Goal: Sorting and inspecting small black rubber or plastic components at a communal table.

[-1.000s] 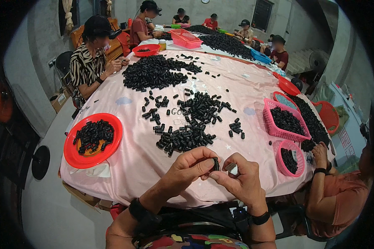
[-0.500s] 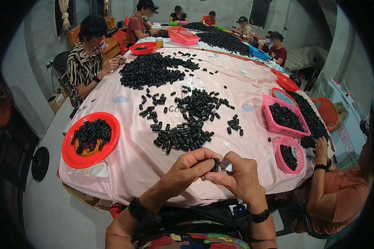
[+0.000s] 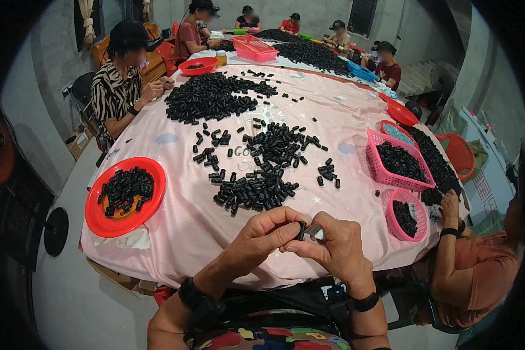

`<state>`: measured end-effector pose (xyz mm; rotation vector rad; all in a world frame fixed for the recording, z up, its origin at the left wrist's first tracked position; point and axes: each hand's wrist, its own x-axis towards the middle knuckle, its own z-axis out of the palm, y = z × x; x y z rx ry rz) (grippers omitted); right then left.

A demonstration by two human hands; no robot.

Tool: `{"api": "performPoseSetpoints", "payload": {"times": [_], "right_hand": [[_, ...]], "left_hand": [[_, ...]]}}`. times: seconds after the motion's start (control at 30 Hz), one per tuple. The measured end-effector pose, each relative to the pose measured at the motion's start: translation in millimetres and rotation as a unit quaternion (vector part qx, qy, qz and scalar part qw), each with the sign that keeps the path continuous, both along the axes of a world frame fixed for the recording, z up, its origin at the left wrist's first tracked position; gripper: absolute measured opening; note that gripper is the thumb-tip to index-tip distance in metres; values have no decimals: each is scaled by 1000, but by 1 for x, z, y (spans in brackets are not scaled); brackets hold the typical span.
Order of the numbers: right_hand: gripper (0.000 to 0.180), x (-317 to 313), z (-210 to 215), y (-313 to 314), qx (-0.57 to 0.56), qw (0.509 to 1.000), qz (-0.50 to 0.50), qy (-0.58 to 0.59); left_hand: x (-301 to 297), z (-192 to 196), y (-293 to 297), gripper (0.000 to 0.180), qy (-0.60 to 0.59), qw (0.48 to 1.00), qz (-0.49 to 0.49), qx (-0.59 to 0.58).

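Observation:
Close together over the near edge of the table, both my hands are closed in pinches. My left hand [image 3: 255, 238] grips a small black cylindrical piece [image 3: 301, 230] between thumb and fingertips. Against or right beside it is a thin, pale grey flat blade-like piece [image 3: 315, 231], pinched in my right hand [image 3: 343, 245]; its far end is hidden by my fingers. Just beyond my hands lies a loose heap of similar black cylindrical pieces [image 3: 255, 191] on the pink tablecloth [image 3: 181, 216].
A red plate [image 3: 157, 201] of black pieces sits at left. Pink baskets [image 3: 394, 224] and a red bowl [image 3: 400, 112] stand at right. A larger black heap [image 3: 210, 99] lies farther off. People sit around the tables, one close at right [image 3: 478, 262].
The view has shifted very slightly. My hands keep the same hold, with the black piece and the flat piece turned a little between my fingers.

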<state>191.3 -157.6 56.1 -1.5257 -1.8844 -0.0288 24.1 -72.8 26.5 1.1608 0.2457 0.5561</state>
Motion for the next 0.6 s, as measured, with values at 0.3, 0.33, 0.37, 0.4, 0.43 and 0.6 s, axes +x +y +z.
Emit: {"api": "performPoseSetpoints", "payload": {"times": [0.3,0.33,0.37,0.4,0.43,0.6], "right_hand": [[50,2,-4,2,-1,1000,-3,-14],[51,2,-6,3,-2,1000,1,-14],[51,2,-6,3,-3,1000,6,-14],[51,2,-6,3,-3,1000,6,-14],[51,1,-5,3,-6,1000,4,-10],[51,0,-4,2,1,1000,6,24]], "left_hand": [[0,0,1,18,1,1000,-5,9],[0,-1,1,18,1,1000,-5,9],[1,-2,1,18,-3,1000,-2,8],[0,-2,1,17,-7,1000,1,7],[0,-2,1,17,-7,1000,1,7],[-1,1,0,17,-7,1000,-2,5]]}}
